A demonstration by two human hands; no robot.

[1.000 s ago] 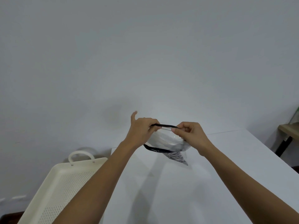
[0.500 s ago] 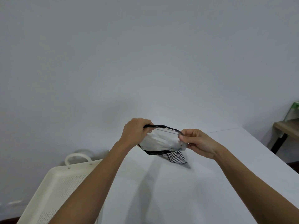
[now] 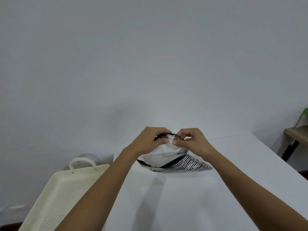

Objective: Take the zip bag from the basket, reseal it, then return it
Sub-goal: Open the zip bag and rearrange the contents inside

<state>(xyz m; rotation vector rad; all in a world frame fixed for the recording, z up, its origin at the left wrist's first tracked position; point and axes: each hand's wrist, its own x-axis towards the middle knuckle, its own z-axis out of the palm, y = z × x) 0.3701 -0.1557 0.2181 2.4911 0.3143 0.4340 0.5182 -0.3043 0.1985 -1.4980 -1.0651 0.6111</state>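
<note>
At the centre of the frame, just below the middle, your two hands meet on the black-edged mouth of the zip bag (image 3: 168, 158). Your left hand (image 3: 148, 141) has its grip pinched narrow on the left part of the closure strip, and your right hand (image 3: 194, 141) pinches the strip just beside it, thumb and fingertips (image 3: 175, 142) pressed together over the seam. Both grips are holding the bag, which hangs in the air above the white desk (image 3: 183, 200), its clear upper part bulging and its striped lower part trailing toward the right of the frame. A short arc of the black edge still bows open between your hands, so the seal looks unfinished.

To close it well, keep the left pinch as an anchor and slide the right pinch along the strip toward the right corner, pressing the two tracks into each other as you go. Keep the strip taut and straight; a slack or twisted edge is likely to skip. Let trapped air escape before the last stretch, since the bulge may push the tracks apart. Then run back over the part under your left fingers, which I cannot see well enough to call sealed.

Off at the lower left of the frame, the cream basket (image 3: 55, 197) waits beside the desk, well apart from the bag.
</note>
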